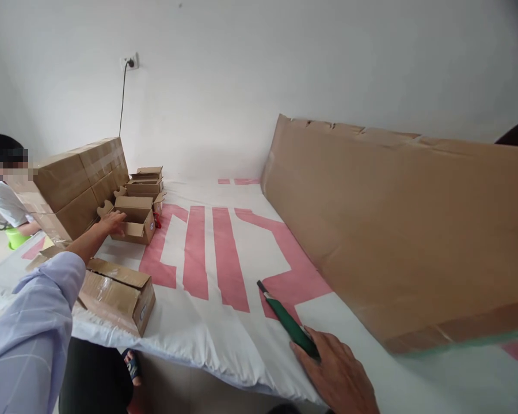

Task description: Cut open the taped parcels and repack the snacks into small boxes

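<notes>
Green, slim hand tool with a dark tip [289, 325], clasped between thumb and fingers of the right hand [336, 371] above a red-and-white cloth [176, 322]. The left hand [114, 223] reaches an open, small brown cardboard box [138, 232], fingers at its left edge; whether they pinch it cannot be told. Nearer the viewer lies an oblong, taped brown box [116, 293].

Looks like a packing room or makeshift workroom, to judge by the cloth-covered table [224, 339] bearing small cardboard boxes [114, 293], some with flaps open, and a taped stack of cartons [75, 187]. Shows a plain white wall [311, 69] with a socket [135, 60]; could also be a room in a home.
</notes>
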A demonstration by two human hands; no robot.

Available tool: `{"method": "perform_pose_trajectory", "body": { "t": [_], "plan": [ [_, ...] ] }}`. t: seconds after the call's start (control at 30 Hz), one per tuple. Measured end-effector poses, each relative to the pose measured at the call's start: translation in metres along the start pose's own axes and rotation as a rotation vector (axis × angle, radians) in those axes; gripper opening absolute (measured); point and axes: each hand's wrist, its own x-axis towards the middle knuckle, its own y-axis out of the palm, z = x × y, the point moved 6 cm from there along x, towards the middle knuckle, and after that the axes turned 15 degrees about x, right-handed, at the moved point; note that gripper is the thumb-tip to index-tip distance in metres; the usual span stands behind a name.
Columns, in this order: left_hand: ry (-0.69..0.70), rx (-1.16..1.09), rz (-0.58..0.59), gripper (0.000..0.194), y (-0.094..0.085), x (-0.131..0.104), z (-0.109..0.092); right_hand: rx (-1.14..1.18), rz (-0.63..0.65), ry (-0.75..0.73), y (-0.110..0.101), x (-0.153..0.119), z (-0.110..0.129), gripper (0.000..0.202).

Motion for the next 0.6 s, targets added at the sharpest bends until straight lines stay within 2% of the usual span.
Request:
{"method": "perform_pose_trajectory", "body": {
  "t": [0.13,0.23,0.3,0.4,0.5,0.6],
  "plan": [
    [-0.026,-0.001,-0.023,0.080,-0.013,-0.037,0.023,-0.061,0.006,-0.016,0.001,-0.003,0.001,0.035],
    [0.051,-0.104,0.042,0.076,-0.016,-0.076,0.028,-0.095,-0.002,-0.026,0.003,-0.005,0.000,0.035],
    [0.174,-0.189,0.139,0.082,-0.009,-0.107,0.017,-0.116,-0.010,-0.026,0.003,-0.006,0.001,0.036],
    [0.313,-0.218,0.236,0.107,0.008,-0.155,-0.011,-0.135,-0.009,-0.024,0.003,-0.005,0.003,0.037],
    [0.319,-0.136,0.189,0.131,0.019,-0.187,-0.036,-0.145,-0.004,-0.020,0.004,-0.004,0.003,0.037],
    [0.290,-0.042,0.105,0.128,0.019,-0.198,-0.052,-0.148,-0.020,-0.019,0.005,-0.002,0.004,0.035]
  ]
}}
